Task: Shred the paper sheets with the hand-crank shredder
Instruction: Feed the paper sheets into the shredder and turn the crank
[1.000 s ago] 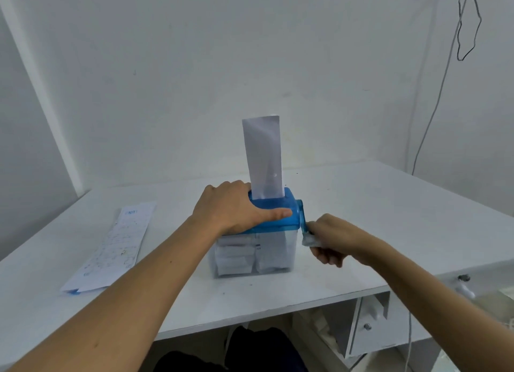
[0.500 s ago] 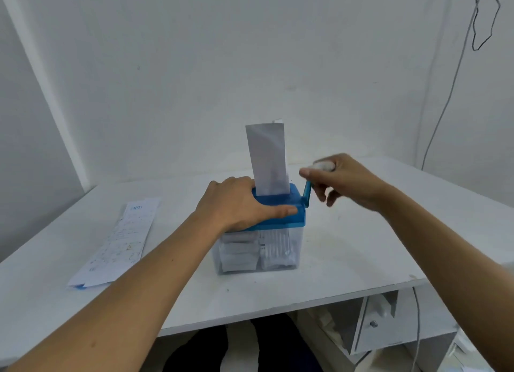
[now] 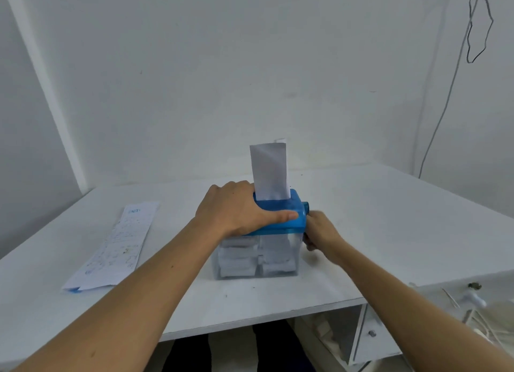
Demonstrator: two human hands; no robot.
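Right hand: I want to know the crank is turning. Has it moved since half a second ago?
Yes. The right hand, gripping the crank, has dropped from above the shredder lid to beside its clear bin.

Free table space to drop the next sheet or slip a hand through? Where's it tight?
Bare table right of the shredder, out to the edge; also behind it to the wall. Tight: left hand grips its top, right hand on the crank; left forearm crosses the gap to the printed sheet.
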